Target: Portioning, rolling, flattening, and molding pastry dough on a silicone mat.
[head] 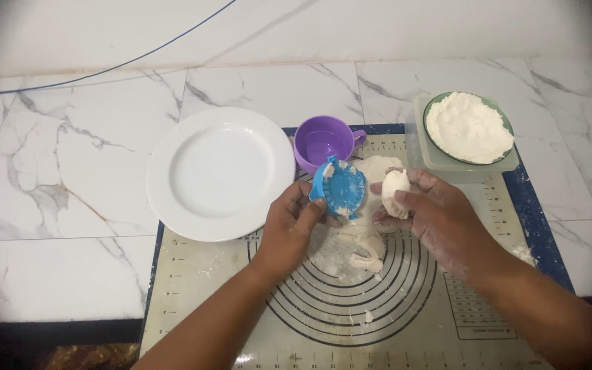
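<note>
Two hands: both busy over the baking mat (pixel 193 301), which lies on the marble counter (pixel 56 178)
Left hand (pixel 292 219): grip closed on the blue dumpling press (pixel 339 187), fingers curled round its lower left edge, thumb up by the rim
Dumpling press: held up on edge just above the mat, round ribbed face toward the camera, bits of dough stuck along its top rim; it sticks out up and right of the left grip
Right hand (pixel 440 212): floury, grip closed on a folded white dumpling (pixel 395 192), pinched between fingertips and thumb
Dumpling: sits at the left end of the right grip, just beside the press, looks a hair apart from it but can't tell for sure
Dough scraps (pixel 361 250): lying on the mat's ring markings, below both hands
White plate (pixel 220 173): left of the press, half on the mat, half on the counter
Purple cup (pixel 323 140): right behind the press, near the plate
Green bowl (pixel 469 127): heaped with white filling, sitting in a clear tub (pixel 440 161) at the mat's far right corner
</note>
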